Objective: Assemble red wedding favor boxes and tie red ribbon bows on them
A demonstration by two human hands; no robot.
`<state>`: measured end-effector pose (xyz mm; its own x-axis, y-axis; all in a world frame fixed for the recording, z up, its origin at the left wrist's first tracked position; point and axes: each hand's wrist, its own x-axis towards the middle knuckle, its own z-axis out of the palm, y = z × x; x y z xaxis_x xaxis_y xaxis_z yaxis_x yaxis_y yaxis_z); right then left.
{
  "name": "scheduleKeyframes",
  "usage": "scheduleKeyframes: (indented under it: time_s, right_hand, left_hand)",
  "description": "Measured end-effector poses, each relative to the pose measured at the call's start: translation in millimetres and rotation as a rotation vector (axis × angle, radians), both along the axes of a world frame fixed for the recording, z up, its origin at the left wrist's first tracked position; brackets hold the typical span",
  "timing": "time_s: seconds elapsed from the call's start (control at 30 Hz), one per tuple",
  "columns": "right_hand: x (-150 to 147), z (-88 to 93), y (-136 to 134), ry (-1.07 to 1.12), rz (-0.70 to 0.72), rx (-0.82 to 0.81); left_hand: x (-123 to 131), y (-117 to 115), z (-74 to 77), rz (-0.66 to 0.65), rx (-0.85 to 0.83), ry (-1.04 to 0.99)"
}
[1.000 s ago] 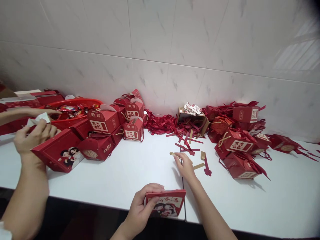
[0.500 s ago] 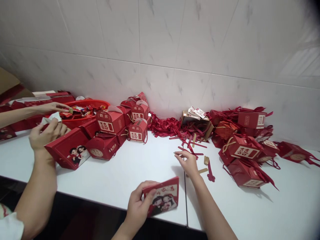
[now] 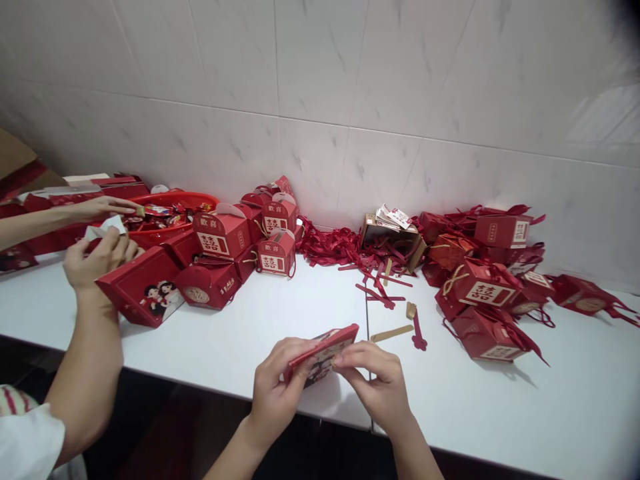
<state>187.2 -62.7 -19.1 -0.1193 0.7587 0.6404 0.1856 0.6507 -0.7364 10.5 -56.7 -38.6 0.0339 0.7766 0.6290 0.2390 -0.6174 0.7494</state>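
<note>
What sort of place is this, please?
Probably an indoor workroom: a white tabletop runs along a tiled wall, with red boxes and a heap of red ribbons on it.

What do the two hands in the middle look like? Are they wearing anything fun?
The left hand and right hand are bare, with no gloves, rings or markings that I can see. The slim forearms have no sleeves, watch or bracelet showing.

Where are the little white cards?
In the head view, the white cards lie right of centre by the wall, on top of the carton, with the ribbon pile to its left.
</note>
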Motion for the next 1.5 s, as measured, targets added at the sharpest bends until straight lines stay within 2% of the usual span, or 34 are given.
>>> scheduleKeyframes:
  time_s: [0.27,0.4,0.53,0.67,0.83,1.0,1.13,1.23,1.37,1.5]
  right_hand:
    - [5.3,2.1,0.0,-0.172,-0.044,0.135]
    - [4.3,3.0,-3.1,-0.163,-0.099,0.171]
    - [-1.7,2.2,-7.7,-0.062,-0.243,0.209]
    - [-4.4,0.3,-13.7,-0.050,-0.385,0.287]
    - [1.2,0.9,-21.2,-0.096,-0.427,0.432]
    - [3.5,5.5,-27.2,-0.090,-0.480,0.523]
    - [1.3,5.5,-31.0,-0.062,-0.556,0.582]
    - [-0.2,2.7,-31.2,0.001,-0.553,0.479]
    - [1.4,-4.3,-28.7,0.043,-0.464,0.176]
    - [13.0,-11.6,-27.7,-0.035,-0.403,-0.100]
  left_hand:
    - [-1.5,-3.9,3.5,-0.092,0.124,0.111]
    - [-0.3,-4.1,4.1,-0.134,0.154,0.128]
    - [1.7,-4.6,3.3,-0.193,0.178,0.093]
    - [3.2,-7.2,5.4,-0.233,0.304,0.055]
    - [1.4,-10.4,21.6,-0.244,0.489,0.148]
    - [1.4,-11.7,47.7,-0.151,0.641,0.347]
    - [3.7,-14.3,57.9,-0.117,0.658,0.302]
    - [4.8,-16.4,54.2,-0.199,0.562,0.175]
    - [6.0,-17.8,40.3,-0.285,0.349,-0.009]
    - [5.8,-15.3,26.6,-0.224,0.101,-0.226]
